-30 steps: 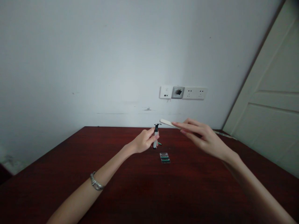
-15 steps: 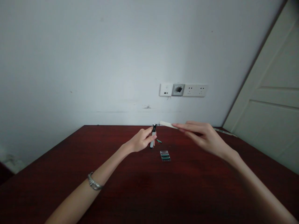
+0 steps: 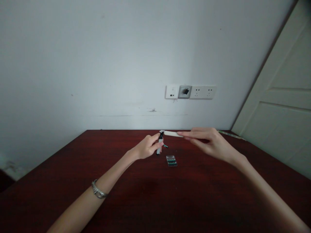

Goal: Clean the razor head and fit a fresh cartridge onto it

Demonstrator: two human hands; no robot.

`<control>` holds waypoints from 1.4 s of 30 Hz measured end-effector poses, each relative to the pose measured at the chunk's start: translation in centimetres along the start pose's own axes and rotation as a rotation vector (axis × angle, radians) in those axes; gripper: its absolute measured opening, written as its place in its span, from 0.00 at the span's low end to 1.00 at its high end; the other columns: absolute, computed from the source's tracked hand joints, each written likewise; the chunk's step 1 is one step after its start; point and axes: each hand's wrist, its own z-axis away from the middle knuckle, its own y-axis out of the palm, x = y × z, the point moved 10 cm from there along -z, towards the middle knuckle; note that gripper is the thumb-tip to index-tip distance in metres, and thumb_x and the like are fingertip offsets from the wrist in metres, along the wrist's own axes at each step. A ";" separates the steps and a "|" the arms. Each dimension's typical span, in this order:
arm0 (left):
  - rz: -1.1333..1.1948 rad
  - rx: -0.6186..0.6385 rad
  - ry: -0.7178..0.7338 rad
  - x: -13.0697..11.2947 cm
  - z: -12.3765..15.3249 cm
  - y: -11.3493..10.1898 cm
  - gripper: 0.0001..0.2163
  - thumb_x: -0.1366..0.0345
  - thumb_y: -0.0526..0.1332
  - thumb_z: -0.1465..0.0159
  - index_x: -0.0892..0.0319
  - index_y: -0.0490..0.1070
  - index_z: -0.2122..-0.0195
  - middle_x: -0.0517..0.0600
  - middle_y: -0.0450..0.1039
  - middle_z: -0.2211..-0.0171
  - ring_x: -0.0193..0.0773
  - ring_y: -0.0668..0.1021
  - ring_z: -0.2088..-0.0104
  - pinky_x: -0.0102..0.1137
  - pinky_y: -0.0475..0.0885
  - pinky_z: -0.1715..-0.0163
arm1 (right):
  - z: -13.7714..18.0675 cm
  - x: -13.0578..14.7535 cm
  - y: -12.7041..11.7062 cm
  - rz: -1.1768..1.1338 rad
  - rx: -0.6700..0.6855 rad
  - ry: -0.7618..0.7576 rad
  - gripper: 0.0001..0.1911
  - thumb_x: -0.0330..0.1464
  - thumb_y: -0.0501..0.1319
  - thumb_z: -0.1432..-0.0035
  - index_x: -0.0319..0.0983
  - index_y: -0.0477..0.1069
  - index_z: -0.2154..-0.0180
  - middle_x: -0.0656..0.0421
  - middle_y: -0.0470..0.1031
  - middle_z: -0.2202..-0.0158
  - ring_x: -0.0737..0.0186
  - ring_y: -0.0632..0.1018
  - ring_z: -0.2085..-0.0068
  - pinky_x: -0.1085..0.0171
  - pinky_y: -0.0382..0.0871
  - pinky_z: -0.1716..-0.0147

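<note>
My left hand is closed round a razor handle, holding it upright with its dark top end up, above the dark red table. My right hand pinches a flat pale stick, whose left tip touches the top of the razor handle. A small clear pack of green blade cartridges lies on the table just below the two hands. A small green piece lies beside the handle.
A white wall with a row of sockets and a switch stands behind the table. A pale door leans in at the right. A thin light strip lies at the table's far right corner. A metal bracelet is on my left wrist.
My right hand has come down and left, bringing the stick's tip onto the top of the razor handle. My left hand has barely shifted.
</note>
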 end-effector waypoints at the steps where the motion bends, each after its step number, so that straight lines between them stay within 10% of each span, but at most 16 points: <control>1: 0.007 -0.005 -0.006 0.1 0.0 -0.1 0.12 0.57 0.51 0.34 0.61 0.62 0.66 0.50 0.74 0.75 0.34 0.76 0.74 0.29 0.69 0.70 | 0.1 0.0 0.2 0.000 0.016 -0.004 0.18 0.35 0.52 0.37 0.45 0.70 0.48 0.57 0.75 0.71 0.67 0.69 0.74 0.67 0.61 0.73; 42: -0.047 0.030 -0.010 0.4 -0.1 0.3 0.11 0.59 0.49 0.33 0.61 0.62 0.66 0.50 0.74 0.75 0.34 0.75 0.74 0.30 0.69 0.69 | -0.2 0.1 0.2 -0.099 -0.018 0.012 0.18 0.35 0.52 0.37 0.43 0.70 0.48 0.54 0.78 0.65 0.64 0.74 0.69 0.65 0.67 0.70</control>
